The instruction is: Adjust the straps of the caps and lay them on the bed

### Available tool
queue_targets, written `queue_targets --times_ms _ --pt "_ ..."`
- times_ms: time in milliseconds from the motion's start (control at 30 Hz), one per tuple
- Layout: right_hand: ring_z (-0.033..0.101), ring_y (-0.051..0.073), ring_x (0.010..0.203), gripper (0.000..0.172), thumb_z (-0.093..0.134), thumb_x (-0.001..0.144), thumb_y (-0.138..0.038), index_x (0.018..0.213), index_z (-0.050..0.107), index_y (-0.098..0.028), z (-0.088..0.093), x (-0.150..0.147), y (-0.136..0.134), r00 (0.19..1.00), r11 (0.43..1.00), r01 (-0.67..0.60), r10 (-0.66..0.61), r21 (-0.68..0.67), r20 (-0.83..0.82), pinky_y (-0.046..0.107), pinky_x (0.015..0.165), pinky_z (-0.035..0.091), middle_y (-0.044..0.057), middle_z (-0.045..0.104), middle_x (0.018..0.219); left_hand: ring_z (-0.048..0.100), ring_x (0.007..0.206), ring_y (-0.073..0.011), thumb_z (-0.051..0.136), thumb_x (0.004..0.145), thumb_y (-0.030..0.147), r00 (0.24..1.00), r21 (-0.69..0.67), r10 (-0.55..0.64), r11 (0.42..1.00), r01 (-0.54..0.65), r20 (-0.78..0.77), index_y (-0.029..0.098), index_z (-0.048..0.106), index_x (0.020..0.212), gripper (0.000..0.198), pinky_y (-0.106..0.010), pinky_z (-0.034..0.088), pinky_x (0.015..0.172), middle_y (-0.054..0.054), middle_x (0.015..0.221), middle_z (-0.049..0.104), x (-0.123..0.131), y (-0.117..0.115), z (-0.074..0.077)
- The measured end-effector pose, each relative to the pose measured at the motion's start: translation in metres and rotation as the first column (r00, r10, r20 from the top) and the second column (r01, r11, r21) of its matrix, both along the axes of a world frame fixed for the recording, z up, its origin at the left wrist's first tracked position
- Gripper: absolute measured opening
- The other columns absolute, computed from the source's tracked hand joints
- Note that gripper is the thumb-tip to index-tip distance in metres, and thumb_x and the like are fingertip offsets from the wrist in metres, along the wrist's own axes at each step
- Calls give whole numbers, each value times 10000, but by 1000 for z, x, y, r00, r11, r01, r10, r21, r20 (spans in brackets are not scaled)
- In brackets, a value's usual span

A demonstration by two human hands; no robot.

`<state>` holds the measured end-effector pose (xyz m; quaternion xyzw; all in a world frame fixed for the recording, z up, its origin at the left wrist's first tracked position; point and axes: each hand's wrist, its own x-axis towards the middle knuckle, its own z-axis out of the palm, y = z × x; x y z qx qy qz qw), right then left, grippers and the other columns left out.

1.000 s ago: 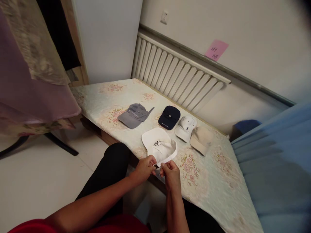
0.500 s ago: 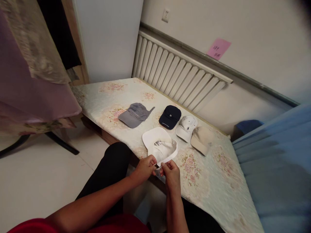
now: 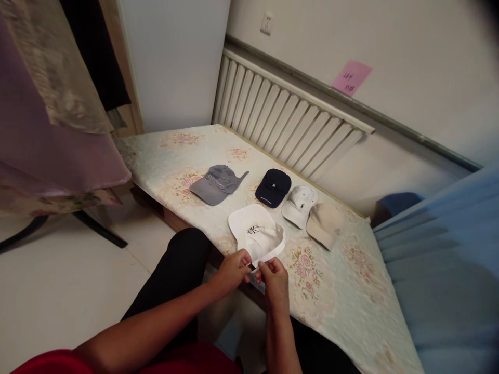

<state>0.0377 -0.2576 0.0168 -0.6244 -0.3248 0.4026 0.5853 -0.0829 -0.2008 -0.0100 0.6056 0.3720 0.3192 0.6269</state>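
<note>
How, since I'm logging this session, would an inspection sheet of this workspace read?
Surface: floral cover, caps lying on it.
Item in hand: white cap, black lettering.
Clutter: gray cap set apart; navy cap, pale cap and beige cap grouped.
Grip: left hand and right hand pinch the white cap's near edge.
Cables: nothing seen.
Surroundings: radiator, wall socket, pink note, blue curtain.

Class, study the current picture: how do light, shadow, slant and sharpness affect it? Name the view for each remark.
Head view: dim light, yet the black letters on the white cap stand out; head view: deep shadow below the floral cover; head view: blackened top right corner, slanting radiator; head view: lettering on the dark cap's brim is too small to read.
</note>
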Motion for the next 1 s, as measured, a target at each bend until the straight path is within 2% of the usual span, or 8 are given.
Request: queue_targets --times_ms 567,767,1000 --pt "471 99 409 170 655 672 -299 642 516 -206 8 -5 0 1000 1000 -19 19 -18 6 221 432 371 -63 551 461 557 463 -97 514 666 183 1000 22 -2 1000 2 -29 178 502 774 109 -215 386 457 61 651 509 0 0 -3" --pt "471 98 402 169 652 672 -299 647 515 -204 6 -3 1 999 999 -44 44 -25 19 218 427 366 -64 547 452 547 477 -105 520 665 200 1000 16 -5 1000 5 -15 182 496 772 111 -225 392 472 59 631 518 1 0 -7" --pt "468 96 408 151 652 689 -304 683 548 -194 4 2 0 999 999 -47 47 -12 26 219 434 365 -69 541 470 597 535 -126 495 645 169 999 -31 -46 998 46 9 180 495 775 130 -232 420 535 56 614 535 -2 0 4"
